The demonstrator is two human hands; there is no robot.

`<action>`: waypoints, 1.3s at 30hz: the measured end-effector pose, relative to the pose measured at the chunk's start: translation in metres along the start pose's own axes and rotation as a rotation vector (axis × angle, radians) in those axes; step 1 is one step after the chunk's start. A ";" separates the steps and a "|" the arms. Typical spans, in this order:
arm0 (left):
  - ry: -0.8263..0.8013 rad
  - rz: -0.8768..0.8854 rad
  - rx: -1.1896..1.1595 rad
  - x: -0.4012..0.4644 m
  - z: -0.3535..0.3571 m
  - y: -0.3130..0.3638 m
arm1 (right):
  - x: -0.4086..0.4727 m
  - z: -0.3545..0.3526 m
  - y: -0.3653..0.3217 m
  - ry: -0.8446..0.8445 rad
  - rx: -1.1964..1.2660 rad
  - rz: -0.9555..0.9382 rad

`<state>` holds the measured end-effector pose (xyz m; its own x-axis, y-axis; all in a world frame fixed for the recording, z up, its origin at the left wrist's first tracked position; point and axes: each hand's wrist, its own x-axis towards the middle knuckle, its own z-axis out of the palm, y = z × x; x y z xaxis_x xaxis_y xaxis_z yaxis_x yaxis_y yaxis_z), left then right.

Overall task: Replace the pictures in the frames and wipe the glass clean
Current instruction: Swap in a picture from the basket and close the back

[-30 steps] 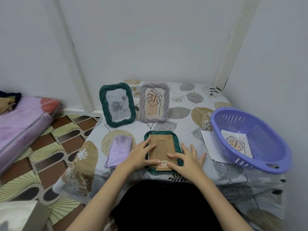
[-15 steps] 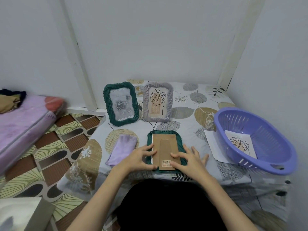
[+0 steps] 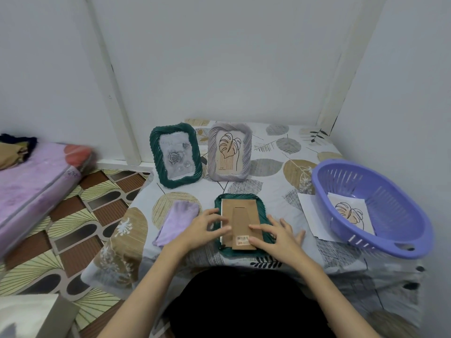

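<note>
Folded lilac cloth point(image 3: 176, 223): lies unused near the surface's left edge, just left of the left hand; wiping looks not yet started.
Upright dark green ribbed frame point(image 3: 176, 154): stands at the back left holding a grey rose print.
Upright grey ribbed frame point(image 3: 230, 151): stands beside it holding a line-drawn leaf print.
Face-down dark green ribbed frame point(image 3: 240, 222): lies at the front edge, its brown cardboard backing board point(image 3: 240, 222) in place and uppermost.
Left hand point(image 3: 206, 228): fingers curled, fingertips pressing the backing's left edge; grips nothing.
Right hand point(image 3: 277, 234): fingers spread flat, pressing the backing's lower right.
Label: barcode sticker point(image 3: 242, 239) on the backing; digits unreadable.
White paper sheet point(image 3: 311, 215): partly under the basket, right side.
Lilac slotted plastic basket point(image 3: 371, 208): at the right edge, holding a loose leaf print point(image 3: 351, 213).
Progress: probably early; whether any picture is changed cannot be told.
</note>
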<state>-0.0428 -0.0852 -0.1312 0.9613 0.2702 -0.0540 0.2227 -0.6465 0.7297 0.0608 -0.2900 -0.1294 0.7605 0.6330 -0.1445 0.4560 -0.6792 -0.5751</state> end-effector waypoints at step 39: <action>0.334 -0.082 0.163 0.075 0.013 -0.022 | 0.091 -0.003 0.006 0.169 -0.034 0.019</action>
<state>0.0261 -0.0599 -0.1600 0.8394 0.5258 0.1375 0.3450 -0.7110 0.6127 0.1346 -0.2375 -0.1434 0.8347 0.5505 -0.0163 0.4540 -0.7046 -0.5453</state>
